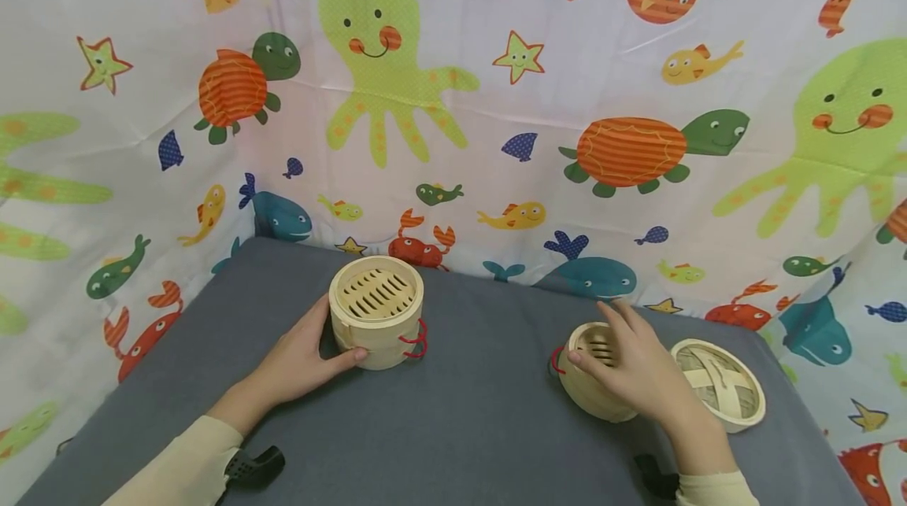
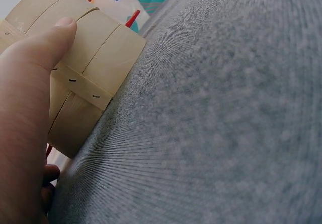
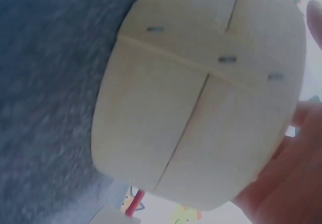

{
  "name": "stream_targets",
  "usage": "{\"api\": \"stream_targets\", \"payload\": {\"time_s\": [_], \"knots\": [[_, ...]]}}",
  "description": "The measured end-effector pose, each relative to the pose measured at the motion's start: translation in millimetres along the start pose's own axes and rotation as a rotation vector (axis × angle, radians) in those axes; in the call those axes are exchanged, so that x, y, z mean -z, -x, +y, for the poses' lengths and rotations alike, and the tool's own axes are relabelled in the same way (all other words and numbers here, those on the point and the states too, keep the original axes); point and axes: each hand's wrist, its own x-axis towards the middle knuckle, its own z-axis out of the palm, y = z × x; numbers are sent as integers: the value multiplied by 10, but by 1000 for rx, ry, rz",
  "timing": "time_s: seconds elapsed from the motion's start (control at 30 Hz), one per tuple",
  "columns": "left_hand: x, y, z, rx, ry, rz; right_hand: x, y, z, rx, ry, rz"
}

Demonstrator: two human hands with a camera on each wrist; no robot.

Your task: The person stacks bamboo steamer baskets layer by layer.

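On the left, a stack of round bamboo steamer baskets (image 1: 379,337) stands upright, with a slatted floor at the top and red loops on its right side. My left hand (image 1: 312,349) grips its near left side, the thumb (image 2: 63,35) across the front wall and the other fingers mostly hidden. Another bamboo steamer basket (image 1: 594,396), also slatted with a red loop, is at the right. Over its right side is my right hand (image 1: 641,360), thumb and fingers spread. Whether it touches the wall cannot be told. The right wrist view shows this basket's stapled wall (image 3: 196,113) up close.
A woven bamboo steamer lid (image 1: 723,384) lies right of my right hand. Grey cloth (image 1: 468,411) covers the table. Behind and beside it hangs a curtain (image 1: 453,42) printed with sea animals. Dark wrist-camera mounts (image 1: 257,467) jut from both sleeves.
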Motion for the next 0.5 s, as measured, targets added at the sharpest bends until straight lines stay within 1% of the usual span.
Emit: {"api": "stream_targets", "payload": {"time_s": [0.17,0.3,0.5], "knots": [[20,-6,22,4,1,-3,20,45,31,-15,-28,-40],[19,-2,20,-6,3,-2,37,64,69,-21,-53,-78],[-5,-5,6,-7,0,-4,64,99,186,-20,-138,-116]]}}
